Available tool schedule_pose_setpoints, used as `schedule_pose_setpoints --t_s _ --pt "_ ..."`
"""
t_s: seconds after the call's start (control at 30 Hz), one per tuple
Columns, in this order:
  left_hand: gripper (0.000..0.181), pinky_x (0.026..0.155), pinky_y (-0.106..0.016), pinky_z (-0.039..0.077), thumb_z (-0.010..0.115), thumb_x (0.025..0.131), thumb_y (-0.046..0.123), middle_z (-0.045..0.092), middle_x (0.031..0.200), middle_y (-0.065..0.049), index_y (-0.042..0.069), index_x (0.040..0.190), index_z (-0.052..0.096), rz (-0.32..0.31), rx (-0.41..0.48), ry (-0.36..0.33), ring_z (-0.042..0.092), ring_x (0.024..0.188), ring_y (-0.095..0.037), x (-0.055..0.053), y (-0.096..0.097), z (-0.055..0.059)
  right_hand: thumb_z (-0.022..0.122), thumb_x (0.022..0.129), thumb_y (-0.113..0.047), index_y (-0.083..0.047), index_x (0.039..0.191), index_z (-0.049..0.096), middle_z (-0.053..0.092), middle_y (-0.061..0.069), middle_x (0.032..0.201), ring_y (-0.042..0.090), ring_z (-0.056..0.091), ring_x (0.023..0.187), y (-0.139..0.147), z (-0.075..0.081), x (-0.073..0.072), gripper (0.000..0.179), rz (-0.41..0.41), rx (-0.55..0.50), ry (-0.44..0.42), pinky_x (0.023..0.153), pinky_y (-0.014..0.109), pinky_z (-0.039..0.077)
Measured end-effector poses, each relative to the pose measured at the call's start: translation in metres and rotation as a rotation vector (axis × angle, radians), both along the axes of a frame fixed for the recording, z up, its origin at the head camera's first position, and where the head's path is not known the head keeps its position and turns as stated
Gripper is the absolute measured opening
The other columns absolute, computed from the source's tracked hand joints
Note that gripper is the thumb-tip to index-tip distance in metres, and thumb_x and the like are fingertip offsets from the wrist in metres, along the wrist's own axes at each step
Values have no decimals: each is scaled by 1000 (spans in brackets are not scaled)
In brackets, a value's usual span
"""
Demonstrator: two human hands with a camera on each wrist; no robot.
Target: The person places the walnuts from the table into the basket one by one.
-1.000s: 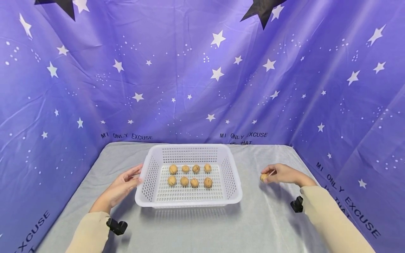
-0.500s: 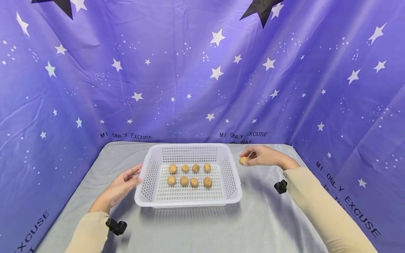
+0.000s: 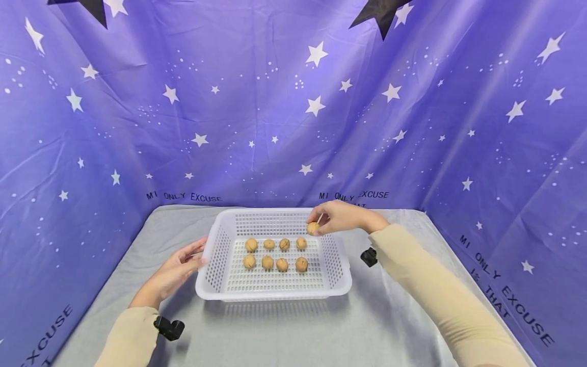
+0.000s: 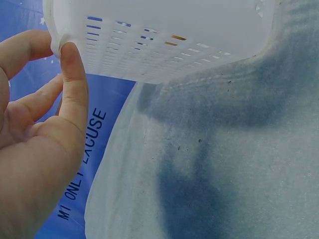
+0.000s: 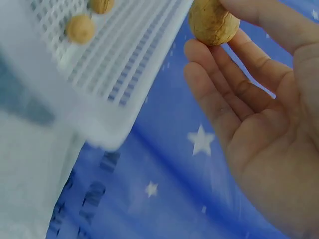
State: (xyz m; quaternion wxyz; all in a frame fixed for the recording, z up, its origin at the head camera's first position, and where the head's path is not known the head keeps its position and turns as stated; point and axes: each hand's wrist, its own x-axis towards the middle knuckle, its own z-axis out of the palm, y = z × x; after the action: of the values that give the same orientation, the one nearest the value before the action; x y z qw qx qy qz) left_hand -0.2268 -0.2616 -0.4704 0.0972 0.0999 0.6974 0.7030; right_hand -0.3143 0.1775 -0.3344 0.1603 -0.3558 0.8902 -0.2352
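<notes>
A white perforated plastic basket (image 3: 275, 295) stands on the table, with several walnuts (image 3: 301, 264) in two rows on its floor. My left hand (image 3: 171, 272) pinches the basket's left rim between thumb and fingers; the left wrist view shows the thumb (image 4: 73, 74) on the rim. Over the basket's back right part, my right hand (image 3: 341, 216) holds one more walnut (image 3: 313, 228) between thumb and fingertips. Close up in the right wrist view, that tan walnut (image 5: 212, 22) appears beside the basket's edge, above the other fingers.
Grey cloth (image 3: 275, 336) covers the table. A purple curtain (image 3: 257, 127) with white stars and lettering surrounds it at the back and both sides. Each sleeve carries a small black camera (image 3: 169, 329) at the wrist.
My right hand has carried its walnut leftward from the table's right side, up past the right rim and over the basket. The left hand stays at the left rim.
</notes>
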Motion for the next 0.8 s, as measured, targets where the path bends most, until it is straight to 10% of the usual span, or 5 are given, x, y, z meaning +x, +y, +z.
schedule_pose_setpoints --t_s 0.8 --pt "72 94 -22 48 61 96 -2 33 149 -29 -6 156 21 -7 -4 2 57 112 -8 -3 -4 -4 82 84 -15 -14 118 74 70 -11 103 6 67 92 -130 -73 7 35 226 -2 -199 84 22 51"
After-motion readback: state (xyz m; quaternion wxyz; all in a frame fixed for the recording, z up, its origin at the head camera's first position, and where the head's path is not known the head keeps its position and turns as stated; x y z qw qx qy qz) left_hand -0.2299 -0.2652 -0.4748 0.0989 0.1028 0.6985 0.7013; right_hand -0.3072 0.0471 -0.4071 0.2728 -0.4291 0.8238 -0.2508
